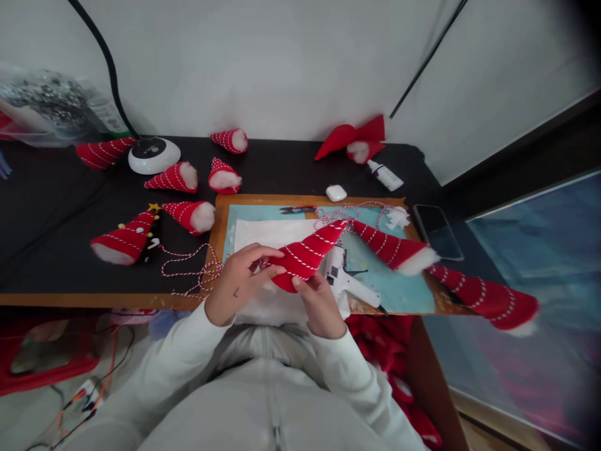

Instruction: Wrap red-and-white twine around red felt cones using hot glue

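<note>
A red felt cone (pixel 307 254) wound with red-and-white twine is held between my two hands, its tip pointing up and right. My left hand (pixel 244 279) pinches its left edge with thumb and fingers. At the lower right edge of the cone, my right hand (pixel 322 304) grips the felt, thumb in front. Just right of the cone lies a white glue gun (pixel 352 285). A second striped cone (pixel 392 249) with white stuffing rests beyond it. White paper (pixel 253 232) lies under the held cone on a blue mat (pixel 399 294).
Several stuffed striped cones (pixel 173 178) stand left. A decorated cone (pixel 124 239) lies near loose twine (pixel 188 269). Snips (pixel 298 210), a white case (pixel 336 192), a glue bottle (pixel 385 175) and a phone (pixel 439 232) are around the mat. A lamp base (pixel 154 155) is at the back left.
</note>
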### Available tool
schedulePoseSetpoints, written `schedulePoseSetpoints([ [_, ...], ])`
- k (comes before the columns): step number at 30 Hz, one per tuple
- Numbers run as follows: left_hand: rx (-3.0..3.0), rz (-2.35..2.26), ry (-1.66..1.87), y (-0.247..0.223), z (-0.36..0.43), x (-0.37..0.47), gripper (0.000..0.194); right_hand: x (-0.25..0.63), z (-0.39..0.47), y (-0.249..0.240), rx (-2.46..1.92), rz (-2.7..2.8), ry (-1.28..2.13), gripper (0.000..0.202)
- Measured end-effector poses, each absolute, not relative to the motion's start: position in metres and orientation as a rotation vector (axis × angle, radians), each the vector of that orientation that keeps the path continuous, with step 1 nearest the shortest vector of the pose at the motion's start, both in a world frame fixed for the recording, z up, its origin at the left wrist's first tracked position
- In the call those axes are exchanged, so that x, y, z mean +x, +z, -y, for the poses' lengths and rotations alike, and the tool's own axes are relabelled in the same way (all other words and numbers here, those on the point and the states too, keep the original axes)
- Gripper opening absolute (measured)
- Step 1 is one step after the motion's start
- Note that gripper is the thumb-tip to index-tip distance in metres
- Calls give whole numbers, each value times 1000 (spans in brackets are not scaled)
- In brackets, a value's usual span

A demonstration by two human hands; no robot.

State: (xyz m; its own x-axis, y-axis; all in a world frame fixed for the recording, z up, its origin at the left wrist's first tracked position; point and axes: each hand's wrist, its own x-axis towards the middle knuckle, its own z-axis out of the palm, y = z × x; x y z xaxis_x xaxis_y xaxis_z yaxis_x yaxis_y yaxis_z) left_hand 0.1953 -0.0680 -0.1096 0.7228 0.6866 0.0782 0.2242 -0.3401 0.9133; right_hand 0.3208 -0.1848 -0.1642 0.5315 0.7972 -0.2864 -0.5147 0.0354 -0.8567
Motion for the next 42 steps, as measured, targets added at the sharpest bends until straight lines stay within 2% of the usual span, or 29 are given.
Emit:
schedulePoseSetpoints([
  [8,1836,-823,622,-112,57,194,27,324,194,-174,-1105,331,1057,49],
  [15,1951,-726,557,-110,66,198,24,320,196,-165,-935,349,1088,72],
  [20,2083,-676,564,-102,73,198,28,319,188,-162,-1075,271,1020,55],
  [27,2242,-682,500,-105,59,193,32,323,188,-169,-1211,284,887,46],
  [31,2317,-602,428,-107,47,189,40,326,190,-174,-1256,330,778,62],
  [33,2406,-532,411,-105,43,188,38,329,190,-177,-1300,371,727,63],
  [37,2633,-455,458,-97,36,188,27,336,191,-176,-1383,521,611,49],
  [42,2673,-430,483,-91,26,189,23,337,194,-168,-1239,560,675,50],
])
